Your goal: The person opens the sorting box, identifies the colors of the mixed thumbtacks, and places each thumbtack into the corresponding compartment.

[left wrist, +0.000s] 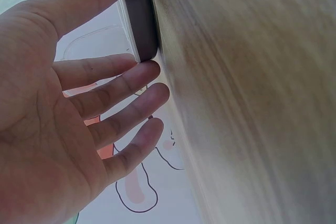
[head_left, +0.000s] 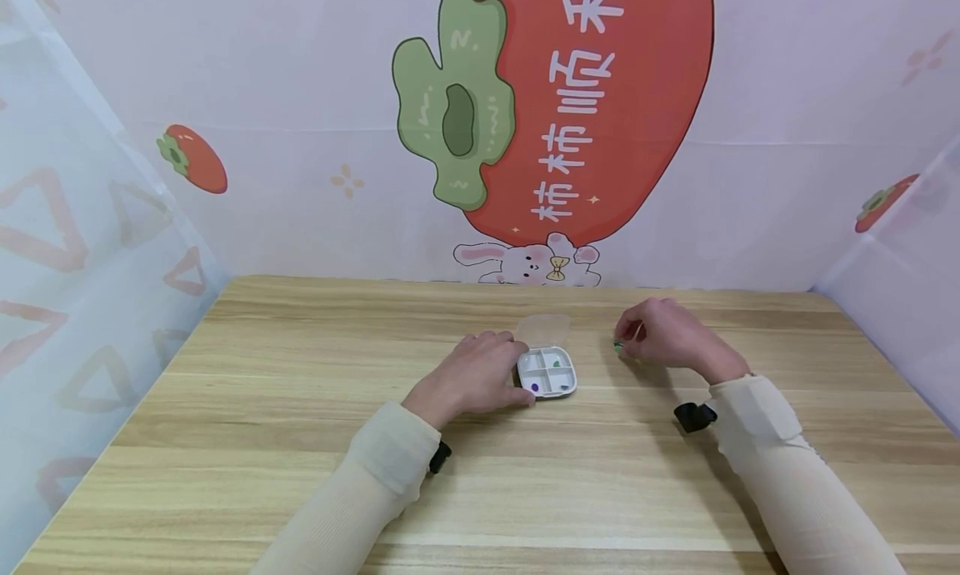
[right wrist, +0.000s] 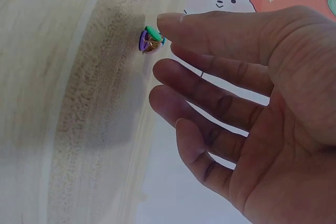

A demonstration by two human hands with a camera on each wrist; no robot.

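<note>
- Head view: we take the white four-compartment box [head_left: 546, 370] as landmark. It rests on the wooden table [head_left: 525, 492], its translucent lid [head_left: 545, 329] swung back on the far side.
- Inside the box, we find a green piece [head_left: 557, 364] in the far-right compartment, a purple piece [head_left: 535, 387] in the near-left and a blue piece [head_left: 565, 387] in the near-right.
- Left of the box, we see the left hand [head_left: 476, 375], thumb and index finger set wide, both touching the box.
- Right of the box and well apart from it, we see the right hand [head_left: 663, 333], fingers bent, its fingertips at a small coloured cluster [head_left: 618, 347].
- Beyond the box, we note a printed backdrop [head_left: 300, 225].
- Left wrist view: we see the thumb and index finger against the box edge; the other fingers extend nearly straight.
- Right wrist view: we see the cluster, with green and purple parts, just beside the thumb tip. The thumb-to-index gap is narrow; we cannot tell whether anything is pinched.
</note>
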